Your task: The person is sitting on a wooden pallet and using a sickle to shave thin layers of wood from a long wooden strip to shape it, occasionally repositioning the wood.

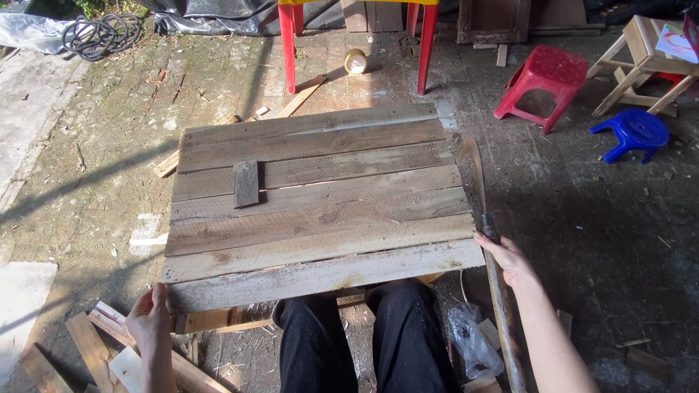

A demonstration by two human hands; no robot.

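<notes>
A panel of weathered wooden planks [313, 211] lies flat in front of me, over my knees in black trousers. My left hand [149, 324] grips its near left corner. My right hand [508, 260] rests at the near right corner, fingers against the plank edge and touching a long-handled curved blade [486, 218] that stands along the panel's right side. A small dark wood block [246, 183] lies loose on the planks, left of centre.
Red stool [542, 76] and blue stool [635, 132] at the right, wooden stool frame [641, 62] behind them. Red chair legs [290, 47] and a tape measure [355, 62] beyond the panel. Wood offcuts [95, 349] at lower left, a plastic bag [473, 342] by my right leg, hose coil [102, 33].
</notes>
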